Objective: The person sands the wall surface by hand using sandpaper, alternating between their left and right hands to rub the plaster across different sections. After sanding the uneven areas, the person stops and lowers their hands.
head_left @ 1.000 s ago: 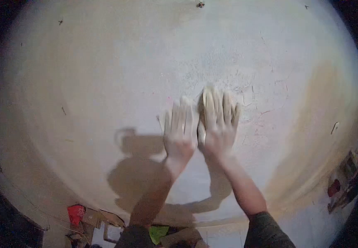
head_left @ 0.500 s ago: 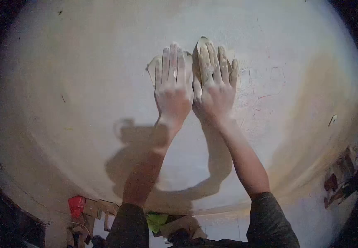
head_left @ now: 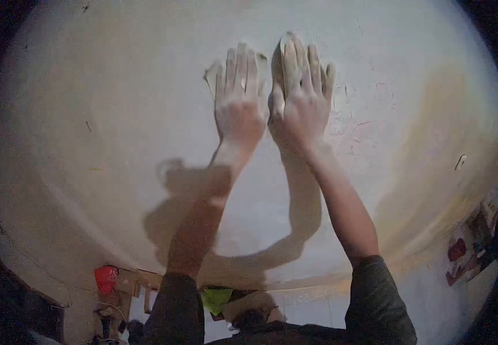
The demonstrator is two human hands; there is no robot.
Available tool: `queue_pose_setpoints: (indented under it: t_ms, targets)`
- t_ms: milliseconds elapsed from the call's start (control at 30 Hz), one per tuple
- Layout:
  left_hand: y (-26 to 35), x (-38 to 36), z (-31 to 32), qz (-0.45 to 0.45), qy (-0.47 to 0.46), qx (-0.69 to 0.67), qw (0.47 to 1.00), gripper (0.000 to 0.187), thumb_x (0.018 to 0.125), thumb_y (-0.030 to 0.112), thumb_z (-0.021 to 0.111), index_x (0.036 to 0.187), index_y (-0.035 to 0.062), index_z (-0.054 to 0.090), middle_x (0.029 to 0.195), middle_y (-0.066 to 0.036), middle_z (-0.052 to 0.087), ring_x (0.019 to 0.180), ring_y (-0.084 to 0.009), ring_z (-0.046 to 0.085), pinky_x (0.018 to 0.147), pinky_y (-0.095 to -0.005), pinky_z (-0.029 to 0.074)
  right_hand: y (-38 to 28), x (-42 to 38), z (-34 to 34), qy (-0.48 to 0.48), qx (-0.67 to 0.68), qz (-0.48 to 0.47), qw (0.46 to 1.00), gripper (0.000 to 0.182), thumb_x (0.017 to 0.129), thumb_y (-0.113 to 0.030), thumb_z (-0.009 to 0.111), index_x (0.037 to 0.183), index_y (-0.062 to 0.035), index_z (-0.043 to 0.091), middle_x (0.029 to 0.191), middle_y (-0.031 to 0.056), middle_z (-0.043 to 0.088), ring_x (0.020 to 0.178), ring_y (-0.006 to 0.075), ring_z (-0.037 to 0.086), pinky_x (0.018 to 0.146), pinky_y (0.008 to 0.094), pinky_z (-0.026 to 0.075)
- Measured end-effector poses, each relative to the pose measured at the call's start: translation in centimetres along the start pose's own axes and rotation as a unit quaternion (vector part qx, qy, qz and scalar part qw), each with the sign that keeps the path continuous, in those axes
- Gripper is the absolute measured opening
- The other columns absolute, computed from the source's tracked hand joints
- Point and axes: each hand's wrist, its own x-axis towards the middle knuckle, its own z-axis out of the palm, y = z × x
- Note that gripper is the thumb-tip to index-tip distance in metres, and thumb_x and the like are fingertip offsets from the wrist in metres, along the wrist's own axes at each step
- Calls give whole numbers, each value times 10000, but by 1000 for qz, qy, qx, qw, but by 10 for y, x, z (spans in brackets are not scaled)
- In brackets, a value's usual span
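My left hand [head_left: 240,95] lies flat against a pale wall [head_left: 145,80], fingers stretched out and pointing up. From under its fingertips stick out the corners of a thin pale sheet [head_left: 210,76] that looks like sandpaper. Close beside it, my right hand [head_left: 303,98] is also flat on the wall, fingers slightly apart. A similar sheet [head_left: 278,60] is pressed beneath it and curves up along the index finger. White dust coats the fingers of both hands. Most of each sheet is hidden under the palms.
Shadows of my arms fall on the wall. Fine cracks and reddish marks [head_left: 364,126] run to the right of my hands. Low down are a red item [head_left: 106,279], a green item [head_left: 217,300] and cardboard boxes [head_left: 125,282]. Clutter [head_left: 473,247] stands at the lower right.
Both hands have slid a little up the wall, side by side, with the sheets under them. My forearms have followed upward.
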Motion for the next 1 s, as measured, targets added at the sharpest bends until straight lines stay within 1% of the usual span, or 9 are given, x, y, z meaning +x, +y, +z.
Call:
queue_pose_setpoints:
  t_ms: [100, 300, 400, 433, 633, 700, 800, 900, 1000]
  targets:
    - [3, -10, 4, 14, -1, -5, 1000, 602, 896, 171, 558, 1446, -37, 428, 1537, -205, 383, 1457, -340, 321, 1209, -523, 198, 7, 4, 6, 38, -15, -20, 999, 600, 938, -307, 491, 1501, -119, 408, 1563, 119, 374, 1471, 306, 290, 1199, 557, 124]
    - [27, -234, 25, -8, -92, 33, 995, 439, 909, 176, 577, 1323, 33, 600, 1431, -198, 526, 1346, -352, 487, 1118, -502, 359, 11, -204, 19, -108, -47, 4, 993, 624, 867, -321, 583, 1444, -99, 499, 1516, 108, 449, 1458, 307, 330, 1198, 590, 104]
    - [25, -227, 23, -24, -73, -18, 997, 413, 910, 167, 572, 1305, 56, 621, 1430, -198, 527, 1335, -356, 494, 1115, -505, 360, 6, -186, 9, -116, -45, -11, 992, 577, 883, -330, 580, 1421, -128, 531, 1488, 88, 490, 1445, 284, 359, 1196, 589, 110]
    - [15, -196, 26, 38, -30, -1, 999, 423, 893, 128, 564, 1305, 52, 621, 1415, -203, 538, 1327, -362, 498, 1108, -511, 366, 9, -145, 9, -85, -51, -46, 994, 526, 907, -318, 561, 1410, -161, 547, 1467, 78, 517, 1438, 265, 374, 1198, 579, 103]
    - [-5, 7, 16, 4, 6, -15, 1000, 561, 843, 57, 544, 1401, 6, 508, 1510, -207, 417, 1401, -390, 389, 1175, -507, 282, 16, 35, 9, 58, -4, -46, 997, 649, 902, -304, 532, 1509, -121, 392, 1571, 108, 366, 1458, 297, 317, 1192, 567, 117]
    - [-4, 2, 17, 36, 62, -38, 997, 562, 848, 79, 558, 1402, -2, 510, 1498, -211, 434, 1401, -384, 394, 1167, -492, 299, 13, 19, 9, 58, -24, -39, 997, 686, 893, -306, 541, 1528, -125, 353, 1577, 109, 354, 1459, 303, 314, 1194, 565, 121]
    - [12, -80, 13, 8, -45, 48, 998, 565, 874, 95, 555, 1427, 4, 483, 1486, -204, 456, 1405, -375, 397, 1162, -500, 301, 11, -63, 13, -18, -36, -13, 999, 674, 878, -312, 557, 1509, -133, 404, 1567, 106, 375, 1472, 300, 294, 1199, 567, 117]
    - [20, -165, 21, 21, -13, -14, 1000, 603, 881, 122, 557, 1461, 11, 437, 1524, -202, 408, 1441, -369, 345, 1179, -518, 265, 0, -160, 6, -111, -12, 9, 994, 581, 910, -280, 539, 1472, -147, 476, 1544, 96, 421, 1462, 282, 331, 1206, 564, 83]
    - [11, -155, 13, 8, -79, -23, 997, 646, 881, 134, 557, 1494, 23, 385, 1579, -190, 317, 1478, -349, 273, 1205, -533, 198, 3, -139, 7, -91, -2, -3, 996, 569, 913, -276, 537, 1464, -143, 486, 1539, 101, 425, 1467, 277, 322, 1208, 560, 84]
